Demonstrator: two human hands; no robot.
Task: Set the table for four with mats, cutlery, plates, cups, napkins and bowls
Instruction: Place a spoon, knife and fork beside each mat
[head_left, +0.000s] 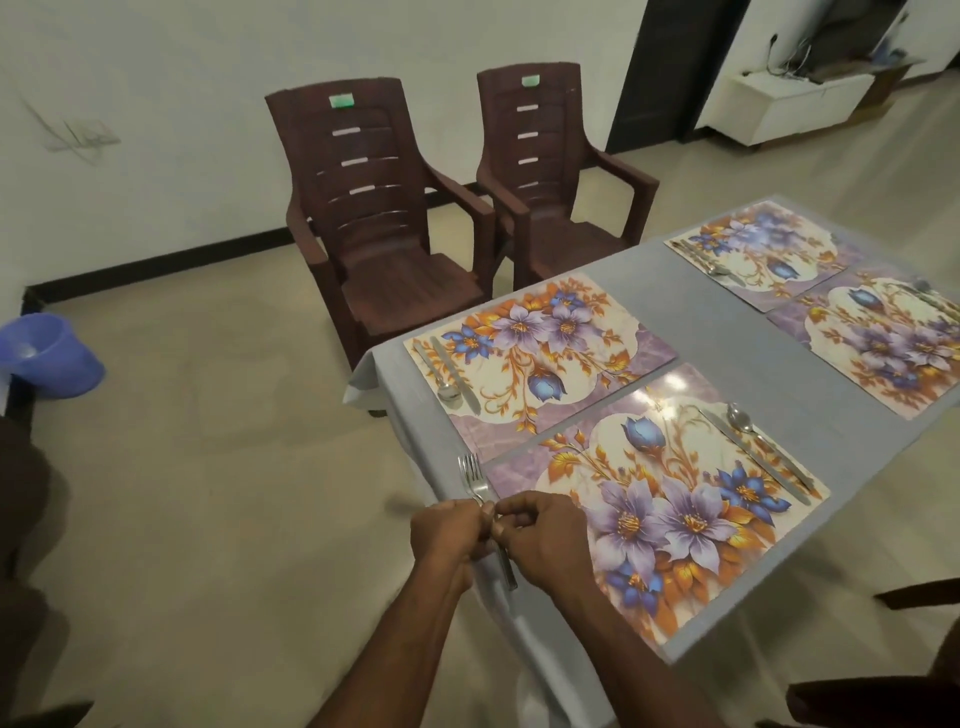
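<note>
Hands, left hand (445, 531) and right hand (545, 535), meet with curled fingers (511, 519) pinching silver metal forks (475, 480) over the grey-clothed worktop (691, 280); best peel one off and lay it straight on the nearest floral placemat (660, 514) just right of them.

Two brown plastic chairs (374, 208) stand side by side on the floor, well beyond the grip. A blue bucket (49, 356) sits far to its left by the wall, and a white cabinet (784, 106) stands in the far right corner.
</note>
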